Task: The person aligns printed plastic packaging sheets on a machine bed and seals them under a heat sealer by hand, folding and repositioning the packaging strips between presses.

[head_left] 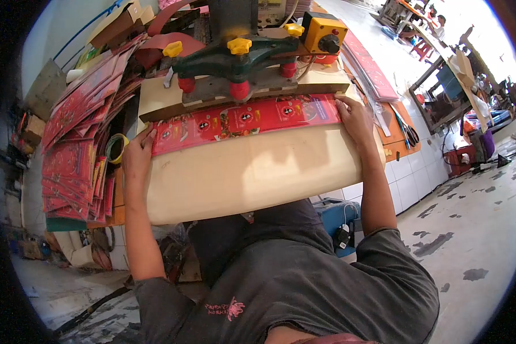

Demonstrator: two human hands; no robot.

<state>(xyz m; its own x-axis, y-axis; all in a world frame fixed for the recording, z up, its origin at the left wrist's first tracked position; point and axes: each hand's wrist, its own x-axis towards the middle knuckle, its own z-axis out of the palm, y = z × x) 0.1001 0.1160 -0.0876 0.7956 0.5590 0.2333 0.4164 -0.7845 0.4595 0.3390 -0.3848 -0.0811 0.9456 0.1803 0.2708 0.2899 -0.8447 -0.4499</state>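
Note:
A long red printed plastic sheet [241,123] lies flat on a cream-coloured board [252,172], its far edge against the base of a dark green machine [235,57] with yellow knobs. At the sheet's left end, my left hand [137,155] has its fingers closed at the corner. My right hand [354,117] pinches the opposite end, thumb on top near the corner. Both hands rest at the board's sides, and the undersides of the fingers are hidden.
Stacked red printed pouches [74,155] lean at the left beside a yellow tape roll [117,148]. A yellow control box [325,34] is mounted at the machine's right. Scissors [410,135] and more red sheets [370,66] lie on the right. Another person [440,26] is far back.

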